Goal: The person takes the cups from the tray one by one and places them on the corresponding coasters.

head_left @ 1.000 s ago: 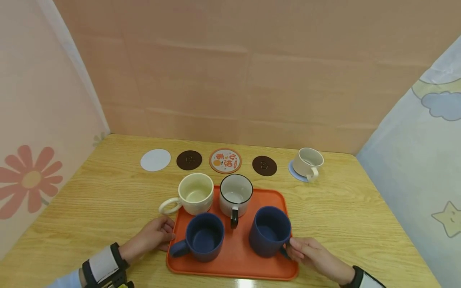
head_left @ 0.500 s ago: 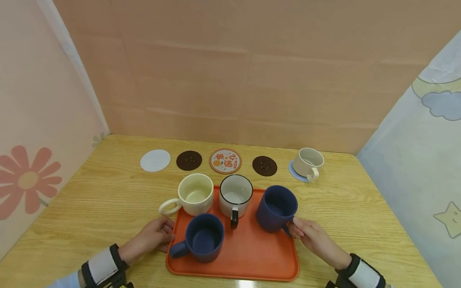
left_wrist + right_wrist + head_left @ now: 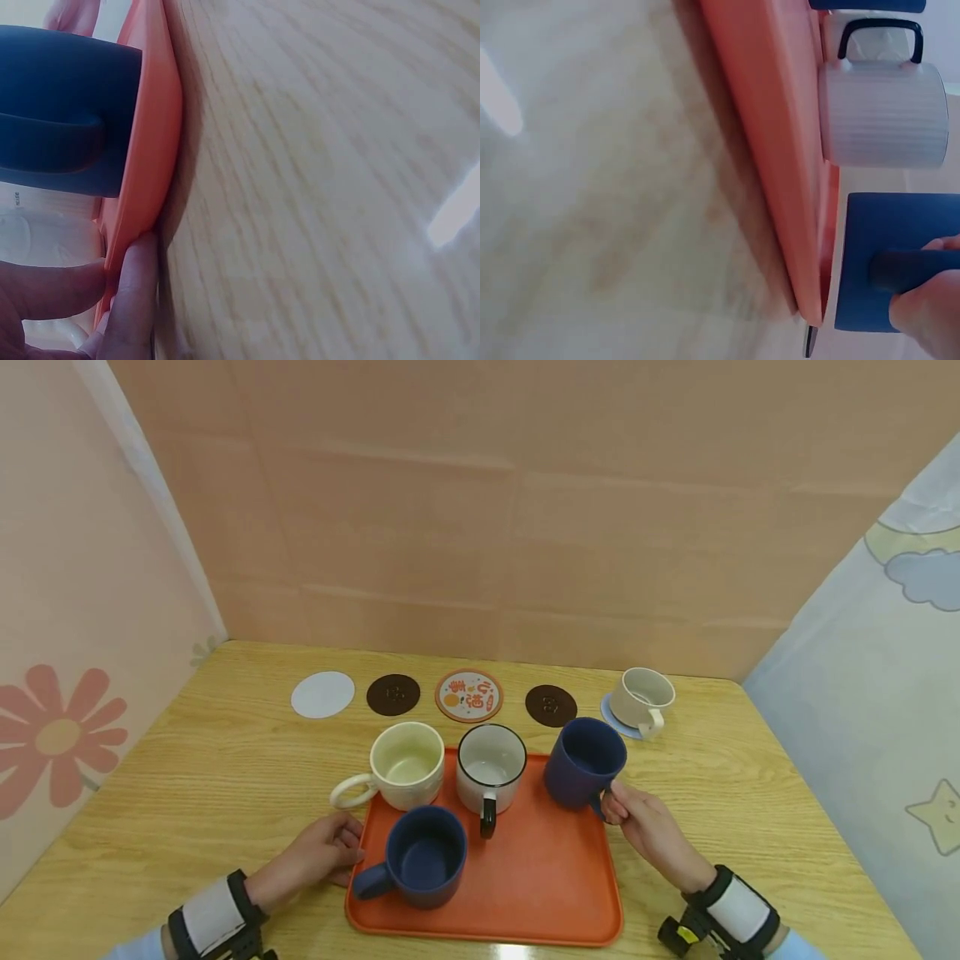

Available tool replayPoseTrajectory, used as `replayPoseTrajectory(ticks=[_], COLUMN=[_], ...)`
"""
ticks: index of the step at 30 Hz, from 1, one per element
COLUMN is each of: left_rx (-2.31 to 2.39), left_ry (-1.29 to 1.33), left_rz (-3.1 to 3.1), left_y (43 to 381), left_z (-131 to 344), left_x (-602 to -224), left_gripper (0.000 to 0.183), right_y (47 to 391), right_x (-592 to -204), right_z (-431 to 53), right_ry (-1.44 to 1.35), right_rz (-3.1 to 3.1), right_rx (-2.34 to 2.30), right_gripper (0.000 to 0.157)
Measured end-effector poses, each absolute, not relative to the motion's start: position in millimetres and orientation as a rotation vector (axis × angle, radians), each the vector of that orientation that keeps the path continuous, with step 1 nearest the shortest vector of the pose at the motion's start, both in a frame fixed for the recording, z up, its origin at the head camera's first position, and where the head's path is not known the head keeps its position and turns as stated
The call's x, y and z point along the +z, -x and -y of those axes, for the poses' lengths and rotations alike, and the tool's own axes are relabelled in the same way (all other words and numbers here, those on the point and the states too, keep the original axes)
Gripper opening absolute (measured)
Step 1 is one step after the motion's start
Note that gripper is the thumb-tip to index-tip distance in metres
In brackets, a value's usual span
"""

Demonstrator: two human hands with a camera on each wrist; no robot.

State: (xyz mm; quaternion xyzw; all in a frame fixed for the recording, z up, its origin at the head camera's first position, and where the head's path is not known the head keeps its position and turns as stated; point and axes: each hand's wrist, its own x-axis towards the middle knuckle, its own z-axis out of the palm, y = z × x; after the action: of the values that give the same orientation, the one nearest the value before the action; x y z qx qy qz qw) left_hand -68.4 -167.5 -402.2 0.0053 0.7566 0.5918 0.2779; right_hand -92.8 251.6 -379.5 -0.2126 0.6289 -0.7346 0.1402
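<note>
The right hand (image 3: 651,827) grips a blue mug (image 3: 579,768) by its handle (image 3: 911,270), with the fingers and thumb closed around it. This mug is upright, directly in front of and a little to the left of that hand, above the far right corner of the orange tray (image 3: 540,889); the right wrist view shows a narrow gap between its bottom and the tray. The left hand (image 3: 315,856) pinches the left rim of the tray, the thumb on the inner side and a finger along the outer side. Just to the right of the left hand, a second blue mug (image 3: 426,864) stands on the tray, and its handle is turned toward this hand. Beyond the left hand is a cream cup (image 3: 408,768), its handle sticking out over the tray edge. Between the two hands, but farther away, stands a white mug (image 3: 491,772) with a black handle pointing to the person. Well beyond both hands, a white coaster (image 3: 322,694), two brown coasters (image 3: 393,694) and a patterned coaster (image 3: 468,695) lie on the wooden table (image 3: 187,760). Beyond the right hand, a small cup (image 3: 642,700) stands on a light blue coaster (image 3: 618,727).
</note>
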Motion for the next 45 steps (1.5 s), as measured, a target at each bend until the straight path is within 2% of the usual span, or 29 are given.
replayPoseTrajectory(ticks=[9,45], left_rx=[1.593,1.581], left_ry=[-0.001,-0.029], left_rz=[-2.005,-2.032], left_y=[67.7,68.7], left_z=[169.6,168.5], left_x=[-404.8,-401.1], left_gripper=[0.027,0.027], right_y=[106.2,159.4], right_x=[-376.3,-361.6], right_z=[-244.8,-221.1], right_ry=[0.501,0.326], right_rz=[-1.851,-1.911], right_rx=[-2.214,-2.476], right_gripper=[0.03,0.032])
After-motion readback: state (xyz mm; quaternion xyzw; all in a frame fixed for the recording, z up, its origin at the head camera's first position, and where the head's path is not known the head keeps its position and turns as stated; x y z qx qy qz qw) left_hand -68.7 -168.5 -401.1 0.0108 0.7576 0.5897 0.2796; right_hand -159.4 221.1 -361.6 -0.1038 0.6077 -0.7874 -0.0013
